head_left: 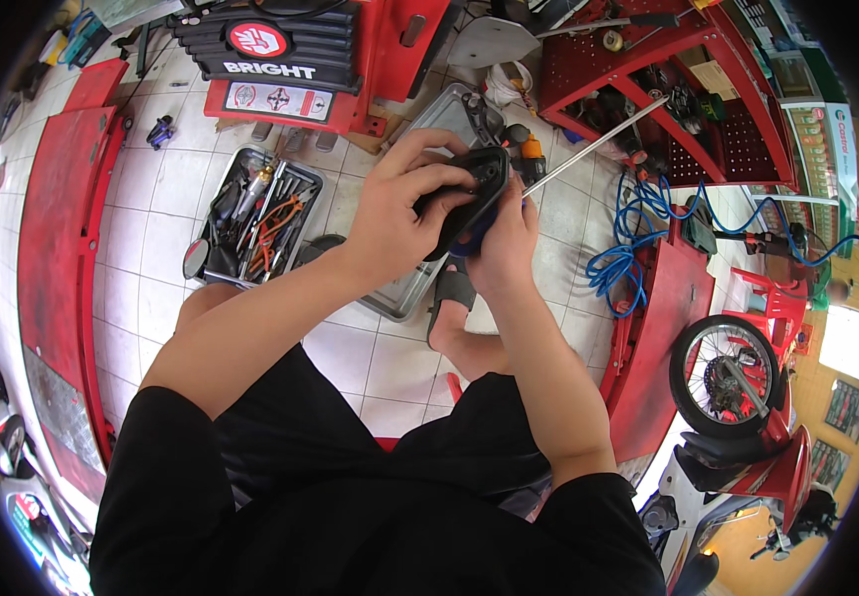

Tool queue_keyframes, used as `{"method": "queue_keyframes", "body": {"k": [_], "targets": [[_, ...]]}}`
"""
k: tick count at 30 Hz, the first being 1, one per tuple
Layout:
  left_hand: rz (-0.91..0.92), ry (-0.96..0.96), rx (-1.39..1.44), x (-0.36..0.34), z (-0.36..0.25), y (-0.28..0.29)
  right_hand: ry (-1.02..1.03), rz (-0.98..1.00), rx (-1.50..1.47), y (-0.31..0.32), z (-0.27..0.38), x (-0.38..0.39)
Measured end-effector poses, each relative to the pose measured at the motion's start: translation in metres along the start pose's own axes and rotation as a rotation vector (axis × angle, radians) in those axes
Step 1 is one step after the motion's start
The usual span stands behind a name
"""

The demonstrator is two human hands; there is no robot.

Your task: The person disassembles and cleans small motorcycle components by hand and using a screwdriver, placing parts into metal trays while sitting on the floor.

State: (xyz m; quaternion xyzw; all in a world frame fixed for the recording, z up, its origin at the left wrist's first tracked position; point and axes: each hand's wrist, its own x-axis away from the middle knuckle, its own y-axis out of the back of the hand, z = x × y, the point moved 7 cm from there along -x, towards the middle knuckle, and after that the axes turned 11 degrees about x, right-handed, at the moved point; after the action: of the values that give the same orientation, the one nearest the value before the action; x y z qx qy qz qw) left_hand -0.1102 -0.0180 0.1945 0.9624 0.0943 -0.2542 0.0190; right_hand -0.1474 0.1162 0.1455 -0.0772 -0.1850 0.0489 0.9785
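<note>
Two hands: both meet over the tiled floor (pixel 161 199), in front of the seated person's knees.
Head view, left hand (pixel 390 214): wrapped over the top of a black plastic cover (pixel 484 179), fingers curled shut round it, wrist bent down, forearm running up from the lower left.
Head view, right hand (pixel 504 238): grip closed round a blue screwdriver handle (pixel 477 233) just under the cover, forearm rising from the lower right.
Long metal shaft (pixel 598 144): runs from the hands up to the far right, toward the red shelf rack (pixel 727 109); I judge it the screwdriver's blade.
Where the cover is: held in the air between the hands, above a grey metal tray (pixel 404 293) and the sandalled foot (pixel 454 288).
Nearby: open tool tray (pixel 260 214) with pliers on the left, blue hose (pixel 638 228) coiled on the right, red motorbike (pixel 747 397) near right.
Risk: if the left hand slackens, the cover could drop onto the foot or tray.
Risk: a slipping tool could jab the left palm, since the hands touch.
</note>
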Motion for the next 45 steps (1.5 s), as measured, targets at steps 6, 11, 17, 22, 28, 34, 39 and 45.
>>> {"method": "queue_keyframes", "body": {"k": [6, 11, 17, 22, 28, 34, 39, 45], "targets": [[0.018, -0.009, -0.070, 0.000, 0.003, 0.002, -0.016, -0.024, -0.086, -0.002, -0.005, 0.000], [0.018, 0.013, 0.012, -0.005, -0.003, 0.000, -0.028, 0.000, -0.128, -0.001, -0.003, -0.001], [0.074, -0.078, -0.060, -0.002, 0.001, -0.001, -0.047, 0.020, -0.136, -0.001, -0.007, 0.000], [0.119, -0.096, -0.121, -0.002, -0.007, -0.007, -0.059, 0.024, -0.178, -0.004, -0.001, 0.003], [0.106, -0.113, -0.061, -0.004, 0.000, -0.003, -0.068, 0.040, -0.159, -0.002, -0.008, 0.001], [0.138, -0.151, -0.105, -0.002, -0.005, -0.006, -0.070, 0.040, -0.177, -0.007, -0.003, 0.005], [0.124, -0.175, -0.115, -0.006, -0.005, -0.009, -0.062, 0.036, -0.173, -0.001, -0.006, 0.003], [0.129, -0.063, -0.147, -0.004, -0.001, -0.005, -0.074, 0.010, -0.186, -0.003, -0.011, 0.002]]}}
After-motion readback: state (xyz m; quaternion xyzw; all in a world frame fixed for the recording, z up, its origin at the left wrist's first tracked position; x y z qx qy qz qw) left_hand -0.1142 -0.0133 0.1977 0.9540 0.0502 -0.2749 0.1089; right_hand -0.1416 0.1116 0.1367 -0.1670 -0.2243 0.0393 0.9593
